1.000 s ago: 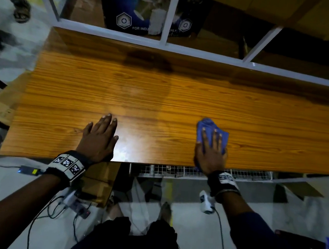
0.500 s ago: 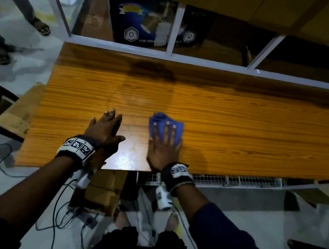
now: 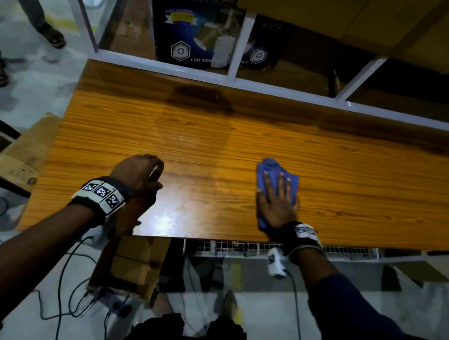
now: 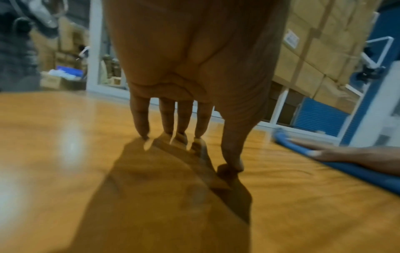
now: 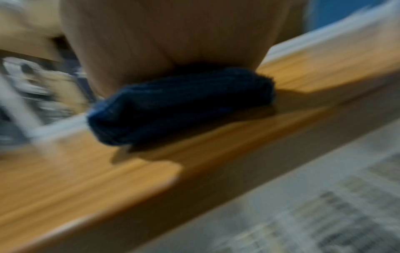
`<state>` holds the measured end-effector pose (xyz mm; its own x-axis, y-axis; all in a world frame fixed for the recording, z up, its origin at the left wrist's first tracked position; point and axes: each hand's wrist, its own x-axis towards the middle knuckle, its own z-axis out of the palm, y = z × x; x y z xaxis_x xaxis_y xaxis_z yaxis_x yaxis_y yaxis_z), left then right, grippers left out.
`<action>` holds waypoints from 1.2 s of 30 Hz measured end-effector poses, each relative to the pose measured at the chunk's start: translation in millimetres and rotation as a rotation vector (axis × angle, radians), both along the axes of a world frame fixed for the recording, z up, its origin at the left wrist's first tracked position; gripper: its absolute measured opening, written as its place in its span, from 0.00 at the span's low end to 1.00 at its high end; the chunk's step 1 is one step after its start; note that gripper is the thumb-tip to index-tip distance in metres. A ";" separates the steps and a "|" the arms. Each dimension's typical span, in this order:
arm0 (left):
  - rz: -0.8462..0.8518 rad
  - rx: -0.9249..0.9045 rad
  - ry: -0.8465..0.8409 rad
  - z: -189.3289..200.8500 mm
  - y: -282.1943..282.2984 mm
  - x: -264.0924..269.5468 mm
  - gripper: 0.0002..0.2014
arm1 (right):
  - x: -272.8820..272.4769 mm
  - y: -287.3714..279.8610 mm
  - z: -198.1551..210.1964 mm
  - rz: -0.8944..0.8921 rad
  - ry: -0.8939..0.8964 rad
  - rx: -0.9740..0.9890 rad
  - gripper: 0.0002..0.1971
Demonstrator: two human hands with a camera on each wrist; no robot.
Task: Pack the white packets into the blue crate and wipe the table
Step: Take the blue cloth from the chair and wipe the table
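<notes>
Table [image 3: 249, 144]: long wooden top, glossy, bare over most of its length. Far edge runs against a white frame [image 3: 229, 80] with boxes [image 3: 195, 37] behind it. Near edge overhangs a wire rack [image 3: 236, 247]. Left end stands free above the floor, with cardboard [image 3: 19, 154] just beside it.

Cloth [image 3: 276, 182]: blue, folded thick, lying on the table close to the near edge, right of centre. Open wood lies beyond it toward the frame and along to the right. The right wrist view is blurred but shows the cloth bunched under the palm, just in from the table's lip.

Right hand [image 3: 277, 202]: flat on the cloth, fingers [image 3: 267, 179] straight and spread, pressing down; nothing is gripped.

Left hand [image 3: 137, 171]: on the table near the near edge, well apart from the cloth, bare wood between them. Wrist raised, fingers bent down so that the fingertips [image 4: 142, 135] and thumb touch the wood; it holds nothing.

Packets and crate: a blue bin with white contents shows small and blurred in the background of the left wrist view [image 4: 65, 72]; whether it is the crate cannot be told.
</notes>
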<state>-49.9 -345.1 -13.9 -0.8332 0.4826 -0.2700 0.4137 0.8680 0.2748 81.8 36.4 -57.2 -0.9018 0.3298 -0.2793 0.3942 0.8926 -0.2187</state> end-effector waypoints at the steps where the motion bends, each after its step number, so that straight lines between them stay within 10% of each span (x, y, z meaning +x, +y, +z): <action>1: 0.019 0.007 0.027 1.8 0.6 -5.0 0.19 | 1.8 19.3 1.3 -0.032 0.000 0.004 0.30; 11: 0.013 -0.120 -0.119 -9.3 -7.1 -57.3 0.63 | -20.7 21.5 -2.2 -0.165 0.010 0.061 0.30; 24: 0.046 -0.110 -0.219 1.4 -12.8 -65.6 0.70 | -104.8 -186.9 -2.7 0.225 -0.003 -0.009 0.30; 36: 0.030 -0.060 -0.179 -7.4 -16.3 -68.5 0.69 | -94.5 3.7 -1.4 -0.053 -0.038 -0.031 0.30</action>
<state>-118.4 -361.3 -21.3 -0.7828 0.4368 -0.4432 0.3365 0.8963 0.2888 -12.8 40.0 -58.6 -0.8721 0.3673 -0.3233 0.4488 0.8636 -0.2297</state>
